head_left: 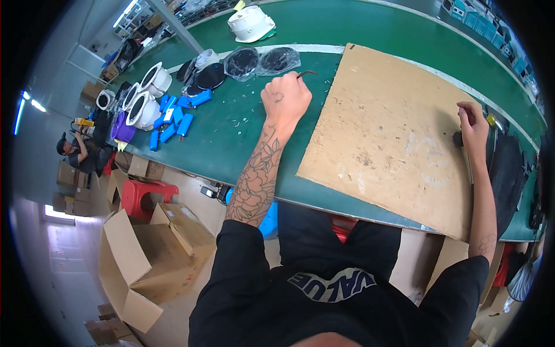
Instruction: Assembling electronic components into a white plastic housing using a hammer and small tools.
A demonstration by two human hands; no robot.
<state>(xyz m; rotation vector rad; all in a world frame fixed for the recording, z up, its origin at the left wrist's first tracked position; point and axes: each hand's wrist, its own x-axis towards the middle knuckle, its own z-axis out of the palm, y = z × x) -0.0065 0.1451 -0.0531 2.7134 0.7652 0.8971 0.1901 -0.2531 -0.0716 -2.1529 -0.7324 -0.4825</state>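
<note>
My left hand is a closed fist above the green tabletop, left of the cardboard sheet. A short, thin, dark reddish wire-like piece sticks out past its knuckles; the rest is hidden in the fist. Over the sheet's right edge, my right hand has its fingers curled together, and whatever they may hold cannot be made out. Just beside it lies a small dark rounded object. Scuffs and small marks cover the sheet.
Blue wrapped cylinders lie on the left of the green table, near white round housings and black discs in clear film. Black mesh material lies at right. An open carton and red stool stand on the floor.
</note>
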